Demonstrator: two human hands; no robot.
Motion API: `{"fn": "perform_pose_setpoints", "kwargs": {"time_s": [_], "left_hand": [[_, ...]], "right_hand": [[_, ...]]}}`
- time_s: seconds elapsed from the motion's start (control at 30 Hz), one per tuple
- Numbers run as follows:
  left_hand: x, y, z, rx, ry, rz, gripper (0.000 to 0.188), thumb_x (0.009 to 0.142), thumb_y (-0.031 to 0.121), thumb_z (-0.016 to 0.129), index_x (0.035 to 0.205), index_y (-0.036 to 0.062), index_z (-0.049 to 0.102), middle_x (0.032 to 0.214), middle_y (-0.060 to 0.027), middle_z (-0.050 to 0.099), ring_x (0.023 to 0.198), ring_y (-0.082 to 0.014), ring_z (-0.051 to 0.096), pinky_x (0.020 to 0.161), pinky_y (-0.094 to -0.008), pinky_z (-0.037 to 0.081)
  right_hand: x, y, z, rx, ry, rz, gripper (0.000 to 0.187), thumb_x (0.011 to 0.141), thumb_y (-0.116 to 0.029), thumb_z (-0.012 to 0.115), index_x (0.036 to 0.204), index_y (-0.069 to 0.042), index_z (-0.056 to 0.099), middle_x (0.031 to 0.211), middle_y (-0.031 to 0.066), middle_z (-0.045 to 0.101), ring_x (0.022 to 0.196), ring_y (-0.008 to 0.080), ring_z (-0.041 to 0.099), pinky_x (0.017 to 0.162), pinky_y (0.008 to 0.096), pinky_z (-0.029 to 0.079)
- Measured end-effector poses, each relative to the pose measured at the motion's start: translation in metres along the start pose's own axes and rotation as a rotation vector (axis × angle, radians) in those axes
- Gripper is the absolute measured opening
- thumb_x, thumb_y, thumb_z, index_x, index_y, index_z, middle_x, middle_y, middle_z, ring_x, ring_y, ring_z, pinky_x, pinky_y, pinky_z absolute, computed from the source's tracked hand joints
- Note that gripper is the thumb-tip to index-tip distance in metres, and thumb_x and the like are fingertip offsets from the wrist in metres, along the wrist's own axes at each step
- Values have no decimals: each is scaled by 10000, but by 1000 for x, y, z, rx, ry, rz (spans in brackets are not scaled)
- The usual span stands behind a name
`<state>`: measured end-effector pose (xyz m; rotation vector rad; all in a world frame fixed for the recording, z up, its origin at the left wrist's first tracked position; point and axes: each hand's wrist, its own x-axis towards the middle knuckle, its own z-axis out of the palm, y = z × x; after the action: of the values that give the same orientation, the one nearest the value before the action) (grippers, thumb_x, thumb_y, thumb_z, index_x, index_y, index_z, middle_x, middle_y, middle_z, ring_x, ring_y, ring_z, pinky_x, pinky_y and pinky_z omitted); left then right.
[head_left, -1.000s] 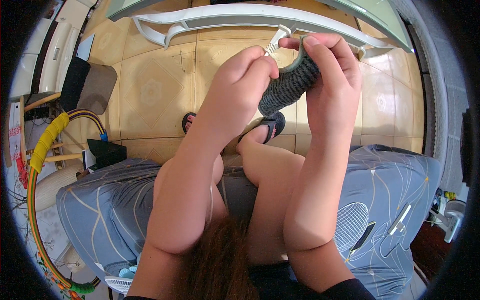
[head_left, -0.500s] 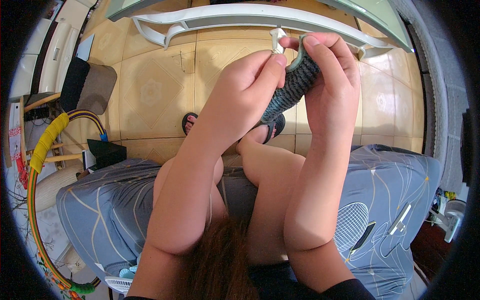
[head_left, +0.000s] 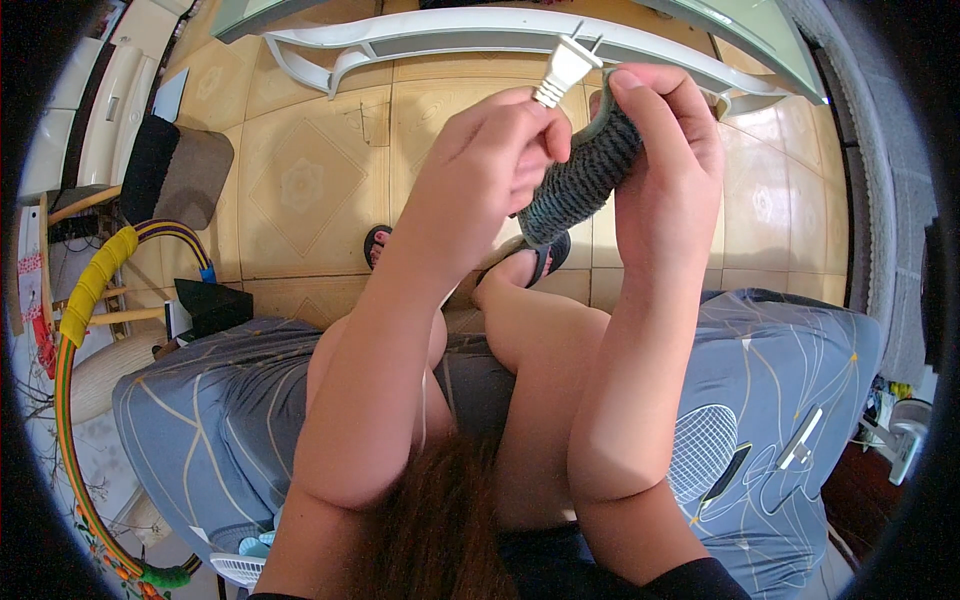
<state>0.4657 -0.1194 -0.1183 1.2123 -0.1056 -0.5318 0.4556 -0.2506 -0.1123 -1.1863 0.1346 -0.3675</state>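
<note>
My right hand [head_left: 668, 165] grips a dark grey ribbed tube-like piece [head_left: 580, 178], fingers wrapped over its upper end. My left hand [head_left: 488, 185] is closed on a white two-pronged power plug [head_left: 562, 68], which sticks up between the two hands with its prongs pointing up and to the right. The plug's body rests against the top of the ribbed piece. A thin white cord [head_left: 426, 400] hangs down by my left forearm. Both hands are raised in front of me above my knees.
A bed with a grey patterned sheet [head_left: 780, 400] lies under me. My feet in dark sandals [head_left: 545, 262] rest on a beige tiled floor [head_left: 310, 190]. A white curved frame [head_left: 450, 30] lies across the top. A hoop [head_left: 85, 300] and a dark chair [head_left: 170, 170] stand at left.
My left hand has drawn the white plug upward, so more of it shows above the fingers. My right hand kept its grip on the ribbed piece.
</note>
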Motion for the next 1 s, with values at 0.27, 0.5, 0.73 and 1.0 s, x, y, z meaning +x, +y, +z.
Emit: {"fn": "perform_pose_setpoints", "kwargs": {"time_s": [0.27,0.5,0.73,1.0], "left_hand": [[4,2,-7,-240,-64,33,349,896,299,415,905,-29,533,632,53,310,567,-47,303,527,-191,287],[5,-1,-8,-221,-52,59,351,897,258,449,990,-67,543,627,57,311,563,-45,297,517,-196,280],[5,0,-8,6,93,148,278,880,214,490,906,-39,601,734,-18,536,612,-55,408,525,-197,327],[2,2,-7,10,36,72,249,864,187,505,864,-33,620,701,-32,535,610,-79,444,521,-197,338]], "right_hand": [[-1,0,1,-60,-5,5,58,806,-54,602,854,-24,588,725,-3,564,647,42,484,592,176,378],[-2,-2,4,-89,-3,13,72,803,-63,609,861,-24,590,730,-1,573,645,41,490,582,179,383],[-2,-2,5,-52,-27,3,85,812,-64,610,883,-21,589,727,0,587,651,40,507,594,174,390],[-1,-2,4,-59,-19,-20,99,816,-55,603,905,-16,587,750,8,592,679,45,515,626,177,401]]}}
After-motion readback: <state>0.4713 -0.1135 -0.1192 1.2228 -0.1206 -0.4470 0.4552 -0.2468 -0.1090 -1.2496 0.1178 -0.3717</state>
